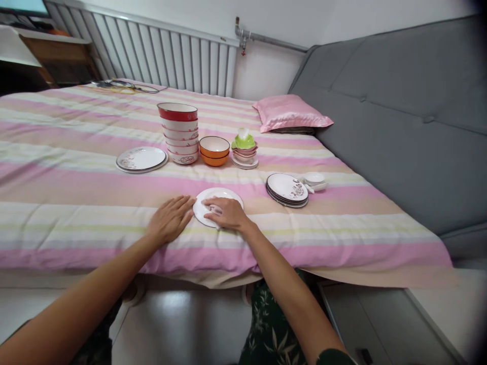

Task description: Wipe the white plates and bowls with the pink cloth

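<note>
A white plate point(233, 194) with a dark rim lies on the striped bedsheet near the bed's front edge. My left hand point(171, 219) rests flat on the sheet, fingers stretched out, its fingertips at the plate's left rim. Over the middle of the plate, my right hand point(227, 213) is curled, thumb and fingers bent around a pale, bunched patch. Whether that patch is a cloth or the plate's own pattern, I cannot make out. A small white bit shows below the hand at the plate's near rim.
Behind stand a tall bowl stack point(180, 137), orange bowls point(214, 152) and small dishes topped by a green one point(244, 142). Patterned plates lie left point(140, 158) and right point(286, 187), the latter beside small white dishes point(315, 178). A pink pillow point(291, 111) lies near the grey headboard point(395, 101).
</note>
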The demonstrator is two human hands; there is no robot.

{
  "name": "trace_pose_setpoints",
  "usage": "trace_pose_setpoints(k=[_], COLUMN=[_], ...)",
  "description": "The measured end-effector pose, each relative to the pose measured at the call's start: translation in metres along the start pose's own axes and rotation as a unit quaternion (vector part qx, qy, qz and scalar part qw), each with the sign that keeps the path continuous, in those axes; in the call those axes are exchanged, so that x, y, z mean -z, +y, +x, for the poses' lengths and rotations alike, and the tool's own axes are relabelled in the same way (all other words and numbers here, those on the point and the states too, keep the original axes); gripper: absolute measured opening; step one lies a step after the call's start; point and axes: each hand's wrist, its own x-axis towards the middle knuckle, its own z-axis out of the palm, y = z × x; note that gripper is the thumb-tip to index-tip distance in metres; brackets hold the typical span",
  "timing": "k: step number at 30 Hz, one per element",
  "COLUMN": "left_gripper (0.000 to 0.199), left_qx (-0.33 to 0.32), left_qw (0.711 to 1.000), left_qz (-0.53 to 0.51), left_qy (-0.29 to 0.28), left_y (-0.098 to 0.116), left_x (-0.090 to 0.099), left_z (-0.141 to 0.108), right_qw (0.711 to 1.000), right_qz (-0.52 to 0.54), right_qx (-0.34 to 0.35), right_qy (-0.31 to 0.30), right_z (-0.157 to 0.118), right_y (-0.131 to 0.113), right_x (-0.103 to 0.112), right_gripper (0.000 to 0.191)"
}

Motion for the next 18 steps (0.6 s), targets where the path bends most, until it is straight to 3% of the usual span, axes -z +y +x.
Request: trace_pose_setpoints(k=[6,14,18], left_gripper=[0.052,0.052,0.051], left_qx=[0.023,0.031,0.034], left_qw=[1.000,0.999,0.999], left_qz=[-0.012,-0.023,-0.030], left_qy=[0.006,0.005,0.009], left_y=[0.005,0.006,0.007], left_x=[0.002,0.002,0.001], left_z=[-0.006,-0.010,-0.010], right_qw=[0.997,0.990,0.988], right_qz=[0.069,-0.010,-0.031], right_qx=[-0.022,-0.076,-0.092], right_qy=[0.018,0.116,0.118], right_z=[-0.017,-0.021,-0.008], right_y=[0.000,0.021,0.026], right_x=[0.006,0.005,-0.001], right_gripper=[0.024,0.024,0.026])
